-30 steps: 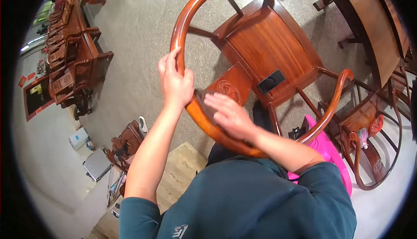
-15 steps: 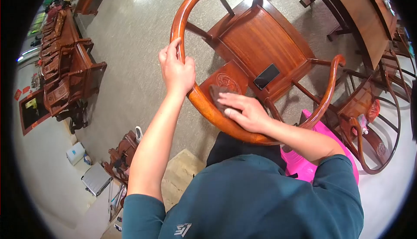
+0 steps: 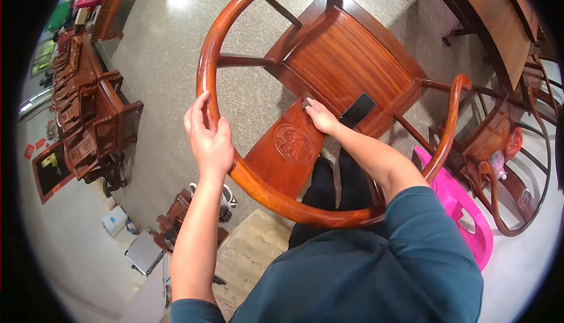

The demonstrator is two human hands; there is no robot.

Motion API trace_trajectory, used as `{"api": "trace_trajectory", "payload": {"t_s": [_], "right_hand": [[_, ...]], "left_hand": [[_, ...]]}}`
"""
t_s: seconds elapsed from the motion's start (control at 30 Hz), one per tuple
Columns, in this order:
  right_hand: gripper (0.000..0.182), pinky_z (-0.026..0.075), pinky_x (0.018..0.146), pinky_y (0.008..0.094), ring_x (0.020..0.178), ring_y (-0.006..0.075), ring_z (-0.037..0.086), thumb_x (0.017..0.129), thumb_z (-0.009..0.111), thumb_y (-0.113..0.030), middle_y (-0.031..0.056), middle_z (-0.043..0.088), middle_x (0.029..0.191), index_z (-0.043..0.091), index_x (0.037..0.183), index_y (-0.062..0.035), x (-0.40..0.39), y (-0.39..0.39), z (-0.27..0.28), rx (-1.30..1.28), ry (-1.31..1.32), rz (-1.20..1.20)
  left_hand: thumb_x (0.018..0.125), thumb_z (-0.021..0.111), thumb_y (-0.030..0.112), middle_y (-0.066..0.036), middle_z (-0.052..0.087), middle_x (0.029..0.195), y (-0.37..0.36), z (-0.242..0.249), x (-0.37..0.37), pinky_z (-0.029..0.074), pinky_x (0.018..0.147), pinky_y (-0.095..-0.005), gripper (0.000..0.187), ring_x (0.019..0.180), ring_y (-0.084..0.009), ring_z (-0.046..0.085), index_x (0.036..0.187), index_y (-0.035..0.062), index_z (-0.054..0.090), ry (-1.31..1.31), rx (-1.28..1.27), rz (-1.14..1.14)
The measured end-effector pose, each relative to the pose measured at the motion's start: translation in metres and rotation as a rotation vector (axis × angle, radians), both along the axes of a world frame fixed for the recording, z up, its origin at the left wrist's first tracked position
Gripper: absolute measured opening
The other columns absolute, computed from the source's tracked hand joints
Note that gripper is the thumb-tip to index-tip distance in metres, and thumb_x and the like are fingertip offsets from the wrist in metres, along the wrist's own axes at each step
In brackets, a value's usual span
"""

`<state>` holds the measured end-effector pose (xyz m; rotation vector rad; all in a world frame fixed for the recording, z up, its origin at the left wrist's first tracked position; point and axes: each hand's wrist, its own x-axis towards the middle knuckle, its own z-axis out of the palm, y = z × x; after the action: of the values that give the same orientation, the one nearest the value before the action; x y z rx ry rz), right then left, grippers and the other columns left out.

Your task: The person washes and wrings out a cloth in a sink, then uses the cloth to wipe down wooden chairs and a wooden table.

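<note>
A wooden armchair (image 3: pixel 338 50) with a curved top rail (image 3: pixel 258 191) stands in front of me. My left hand (image 3: pixel 210 142) grips the left side of that rail, fingers around the wood. Below the rail, the back panel (image 3: pixel 267 161) bears a round carving (image 3: pixel 294 143). My right hand (image 3: pixel 322 117) is at the panel's lower end, near the seat, closed on a dark brown cloth (image 3: pixel 306 104) that is mostly hidden under the fingers. A black phone (image 3: pixel 358 110) lies on the seat just right of that hand.
A pink plastic chair (image 3: pixel 464 208) stands at the right, with another wooden armchair (image 3: pixel 490 167) behind it. A wooden table (image 3: pixel 490 17) is at the upper right. Carved wooden furniture (image 3: pixel 88 111) lines the left wall. A silver case (image 3: pixel 144 252) sits at lower left.
My right hand has moved with the cloth from near the top rail down the back panel to its seat end. My left hand still holds the rail; the view has shifted.
</note>
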<state>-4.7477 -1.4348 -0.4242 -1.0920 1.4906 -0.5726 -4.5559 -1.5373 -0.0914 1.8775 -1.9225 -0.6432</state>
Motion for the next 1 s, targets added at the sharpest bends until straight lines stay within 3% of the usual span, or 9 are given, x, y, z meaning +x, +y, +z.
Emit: {"api": "trace_trajectory", "payload": {"t_s": [0.13,0.27,0.37,0.53,0.67,0.83,0.9,0.93,1.0], "right_hand": [[0.062,0.028,0.124,0.0472,0.15,0.0415,0.033,0.095,0.052,-0.023,0.026,0.036,0.161,0.042,0.152,0.0004,0.006,0.009,0.139,-0.35,-0.035,0.236],[0.058,0.02,0.122,0.0632,0.156,0.0385,0.021,0.104,0.047,-0.036,0.011,0.03,0.167,0.039,0.159,-0.0174,0.022,0.026,0.259,-0.359,-0.262,0.385],[0.057,0.02,0.121,0.0665,0.156,0.0361,0.022,0.106,0.042,-0.044,0.0079,0.03,0.168,0.04,0.158,-0.0195,0.026,0.011,0.211,-0.441,-0.288,0.325],[0.057,0.025,0.119,0.0675,0.154,0.0331,0.029,0.107,0.037,-0.049,0.0102,0.032,0.167,0.045,0.154,-0.0175,0.0,-0.033,0.066,-0.002,-0.035,0.148],[0.061,0.027,0.124,0.0502,0.153,0.0318,0.032,0.106,0.037,-0.048,0.0125,0.036,0.165,0.041,0.157,-0.0144,0.002,-0.016,-0.03,0.185,0.029,-0.008],[0.051,0.037,0.117,0.0514,0.141,0.0411,0.046,0.099,0.051,-0.02,0.0221,0.049,0.153,0.049,0.149,-0.007,0.016,0.007,0.064,-0.273,-0.043,-0.009],[0.053,0.04,0.111,0.0604,0.141,0.039,0.043,0.09,0.055,-0.013,0.0187,0.048,0.153,0.054,0.142,-0.0077,0.003,-0.004,0.175,-0.344,-0.203,0.146],[0.054,0.037,0.111,0.0643,0.148,0.0362,0.036,0.093,0.055,-0.016,0.0155,0.039,0.161,0.052,0.147,-0.0113,0.001,-0.016,0.227,-0.24,-0.185,0.415],[0.06,0.022,0.121,0.0656,0.154,0.0354,0.026,0.096,0.057,-0.022,0.0075,0.031,0.167,0.045,0.155,-0.0172,0.027,0.018,0.255,-0.417,-0.288,0.375]], "left_hand": [[0.086,0.06,0.001,-0.018,0.048,0.137,0.0,-0.002,0.001,0.041,0.114,-0.0434,0.057,0.131,-0.0327,0.052,0.142,0.0079,0.054,0.008,0.001,-0.008],[0.086,0.06,0.0,-0.018,0.048,0.137,0.0,0.002,-0.002,0.041,0.114,-0.0434,0.057,0.131,-0.0321,0.052,0.142,0.0068,0.054,-0.007,0.01,-0.002],[0.085,0.059,0.0,-0.017,0.049,0.135,-0.001,0.0,-0.007,0.04,0.114,-0.0429,0.057,0.131,-0.0319,0.052,0.142,0.0054,0.053,0.011,0.019,0.024],[0.084,0.057,-0.001,-0.016,0.052,0.135,-0.002,0.004,-0.005,0.038,0.114,-0.0413,0.058,0.132,-0.0309,0.051,0.142,0.0037,0.052,-0.1,0.054,0.022],[0.084,0.057,-0.001,-0.016,0.051,0.135,-0.003,0.003,-0.006,0.037,0.115,-0.0414,0.058,0.132,-0.0309,0.05,0.141,0.0032,0.052,-0.05,0.082,0.061],[0.084,0.058,-0.001,-0.015,0.052,0.134,-0.003,0.001,-0.004,0.036,0.115,-0.0414,0.057,0.132,-0.0306,0.05,0.14,0.0024,0.052,-0.048,0.077,0.047],[0.083,0.058,-0.001,-0.015,0.052,0.134,-0.004,0.001,-0.003,0.036,0.115,-0.0414,0.057,0.132,-0.0305,0.05,0.14,0.0023,0.052,-0.055,0.076,0.042],[0.083,0.058,-0.001,-0.015,0.052,0.134,-0.004,0.001,-0.004,0.036,0.115,-0.0414,0.057,0.132,-0.0305,0.05,0.14,0.0024,0.052,-0.063,0.076,0.044],[0.083,0.058,-0.001,-0.015,0.052,0.135,-0.003,0.002,-0.004,0.036,0.115,-0.0413,0.057,0.132,-0.0305,0.05,0.14,0.0025,0.052,-0.07,0.082,0.063]]}}
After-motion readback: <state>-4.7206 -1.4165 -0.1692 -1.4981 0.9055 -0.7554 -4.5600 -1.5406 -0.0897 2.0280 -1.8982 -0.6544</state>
